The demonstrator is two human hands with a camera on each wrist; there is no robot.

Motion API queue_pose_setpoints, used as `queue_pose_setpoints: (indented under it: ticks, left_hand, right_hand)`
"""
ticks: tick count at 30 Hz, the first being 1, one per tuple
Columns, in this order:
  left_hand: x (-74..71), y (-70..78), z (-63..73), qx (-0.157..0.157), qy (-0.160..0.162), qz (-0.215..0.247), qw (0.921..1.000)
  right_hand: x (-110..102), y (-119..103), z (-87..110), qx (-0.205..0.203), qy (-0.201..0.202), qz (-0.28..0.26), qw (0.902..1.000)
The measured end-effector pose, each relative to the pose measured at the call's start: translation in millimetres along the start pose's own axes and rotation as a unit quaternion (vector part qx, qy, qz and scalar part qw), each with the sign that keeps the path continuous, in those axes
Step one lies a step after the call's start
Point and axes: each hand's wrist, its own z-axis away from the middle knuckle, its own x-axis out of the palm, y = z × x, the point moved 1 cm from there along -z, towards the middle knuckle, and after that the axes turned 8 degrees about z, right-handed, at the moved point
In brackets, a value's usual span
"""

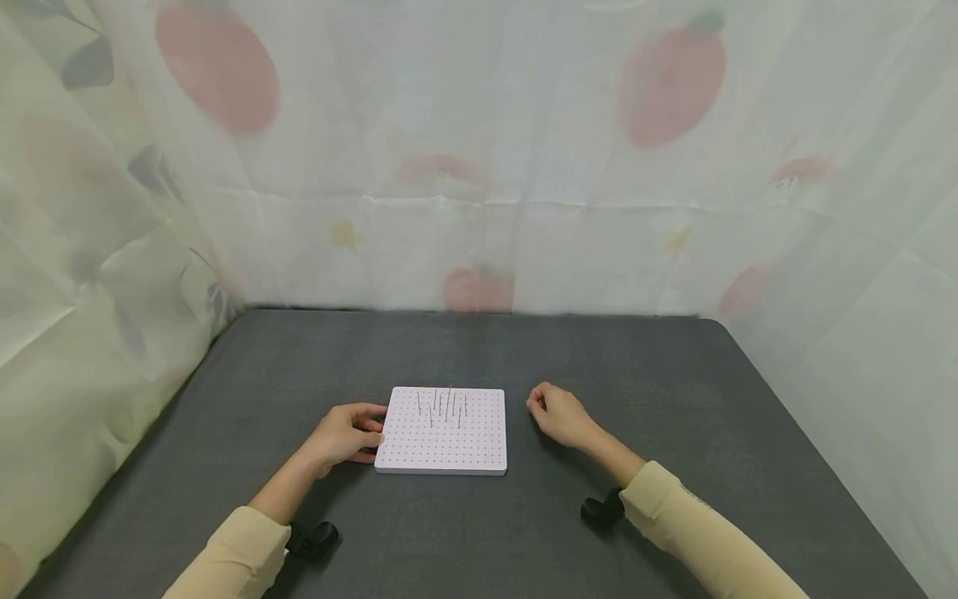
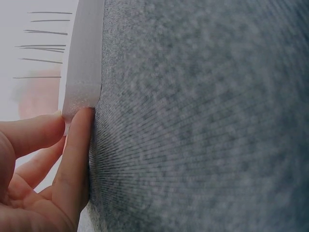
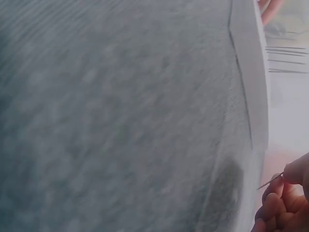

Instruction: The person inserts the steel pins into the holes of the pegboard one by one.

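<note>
A white perforated board [image 1: 441,453] lies on the table, with several thin needles [image 1: 446,408] standing upright in its back half. My left hand [image 1: 344,437] is at the board's left edge. In the left wrist view, its thumb [image 2: 38,135] meets the upper edge at a corner and a finger [image 2: 77,154] lies against the side, close to the tabletop. To the right of the board, apart from it, is my right hand [image 1: 561,416]. Between thumb and fingertips it pinches one thin needle [image 3: 270,181], whose tip sticks out in the right wrist view.
A dark grey table [image 1: 636,366] extends around the board. Light curtains [image 1: 524,125] printed with fruit hang behind it and along both sides. Black straps with a small device are on the left wrist [image 1: 313,541] and right wrist [image 1: 602,512].
</note>
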Motion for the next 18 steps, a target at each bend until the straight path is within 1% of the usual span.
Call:
queue_pose_setpoints:
  ticks: [9, 14, 18]
  left_hand:
    - [-0.1, -0.4, -1.2, 0.004, -0.001, 0.0, 1.0]
    - [-0.7, 0.2, -1.1, 0.005, -0.006, 0.001, 1.0]
    - [-0.8, 0.2, -1.3, 0.002, -0.007, 0.002, 1.0]
  right_hand:
    - [-2, -9, -5.7, -0.014, 0.043, -0.025, 0.9987]
    - [-4, -16, -8.2, -0.031, 0.051, -0.052, 0.9968]
    - [-3, -22, -10.5, -0.029, 0.043, -0.085, 0.995]
